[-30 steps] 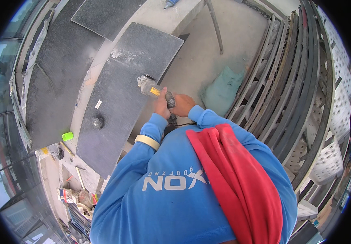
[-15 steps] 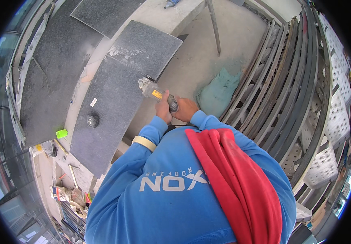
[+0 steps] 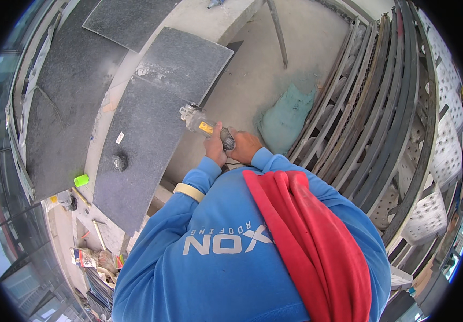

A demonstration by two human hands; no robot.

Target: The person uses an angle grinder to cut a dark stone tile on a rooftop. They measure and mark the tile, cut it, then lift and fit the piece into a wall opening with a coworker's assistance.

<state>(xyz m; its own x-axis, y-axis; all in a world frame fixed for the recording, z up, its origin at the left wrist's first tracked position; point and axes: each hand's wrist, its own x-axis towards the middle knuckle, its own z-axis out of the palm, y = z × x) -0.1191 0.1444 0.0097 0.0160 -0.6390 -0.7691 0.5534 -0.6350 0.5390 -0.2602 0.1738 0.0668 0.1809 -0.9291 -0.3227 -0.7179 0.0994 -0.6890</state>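
Observation:
An angle grinder, grey with a yellow label, is held in both my hands above the edge of a dark grey stone slab. My left hand is closed round its body from the left. From the right, my right hand grips the rear end. The grinder's head points toward the slab's right edge, near the joint with a second slab. Whether its disc touches the stone cannot be made out. White dust lies near that joint. A round dark object and a small white label rest on the nearer slab.
Long metal bars are stacked on the right, beside a teal sack on the floor. Another large dark slab lies at the left. A bright green cylinder sits by the slabs. Clutter and bags fill the lower left.
The view has shifted slightly, so the slabs and bars appear a little to the left. Both hands keep their grip on the angle grinder, which has barely moved.

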